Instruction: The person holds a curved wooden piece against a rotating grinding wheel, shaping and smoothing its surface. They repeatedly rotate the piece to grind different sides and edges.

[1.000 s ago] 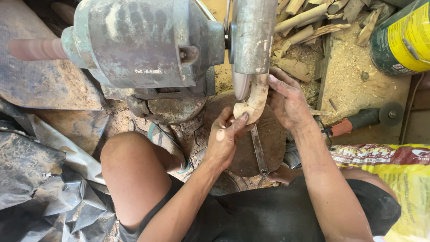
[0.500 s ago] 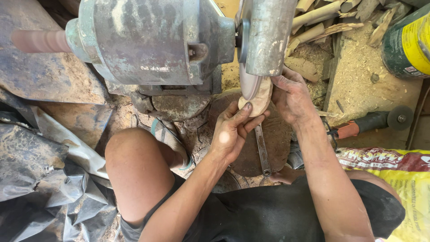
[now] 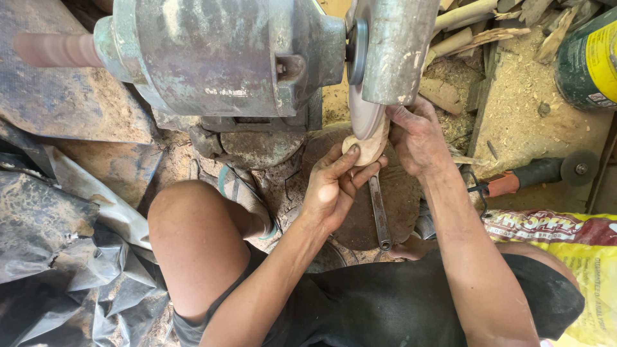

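I see the small pale wooden piece [image 3: 367,146] pressed up against the lower edge of the grinding disc [image 3: 364,112], directly under the grey metal guard [image 3: 398,48] of the bench grinder [image 3: 222,54]. My left hand [image 3: 334,189] comes at it from below, its fingers [image 3: 344,164] closed around the piece's underside and near face, thumb up along the left. My right hand [image 3: 418,138] clamps it from the other side, fingers curled together over the top right where the wood meets the guard. Just below the hands a metal wrench [image 3: 379,215] lies lengthwise on a round brown block [image 3: 402,199]. My bare knee [image 3: 193,238] and a sandalled foot [image 3: 241,193] sit left of that, on dirt and sawdust. Further right an angle grinder [image 3: 536,173] with an orange-red collar lies on the sawdust-covered floor [image 3: 527,103]. At the top right corner stands a dark green can [image 3: 588,61] with a broad yellow label wrapped around it; I cannot tell what is in it. Along the lower right edge lies a plastic sack [image 3: 565,241], a red band printed across its top and yellow below, contents hidden. Wood offcuts [image 3: 469,26] pile up behind the guard, and crumpled dark sheeting [image 3: 71,257] fills the lower left.
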